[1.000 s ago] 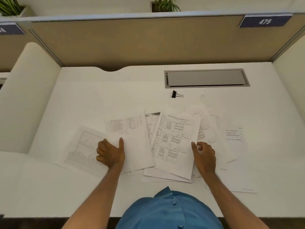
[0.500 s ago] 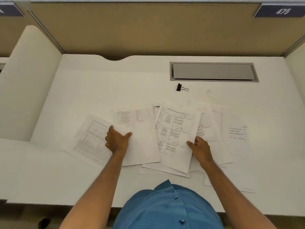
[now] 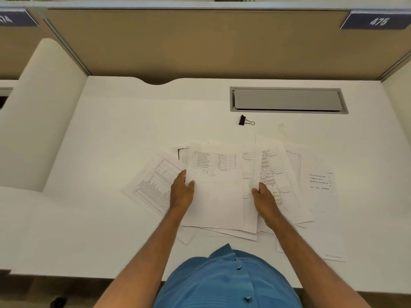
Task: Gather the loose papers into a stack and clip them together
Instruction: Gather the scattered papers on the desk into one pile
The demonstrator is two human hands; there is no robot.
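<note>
Several loose printed papers lie fanned across the white desk (image 3: 111, 134). My left hand (image 3: 182, 190) pinches the left edge of a sheet with a small table (image 3: 214, 187), thumb on top; this sheet lies over the middle of the pile. My right hand (image 3: 264, 197) holds the left edge of a sheet with a large grid (image 3: 277, 172), which lies just right of it. A densely printed sheet (image 3: 153, 185) sticks out on the left. Another sheet with a few text lines (image 3: 320, 182) lies apart on the right. A black binder clip (image 3: 244, 120) rests on the desk beyond the papers.
A grey cable tray lid (image 3: 287, 100) is set into the desk behind the clip. Tan partition walls (image 3: 200, 45) close off the back, and white side panels (image 3: 40, 112) the sides. More sheets (image 3: 311, 247) reach toward the front edge on the right.
My left hand has slid the small-table sheet to the right, over the middle of the pile. The grid sheet has shifted right with my right hand and is partly covered.
</note>
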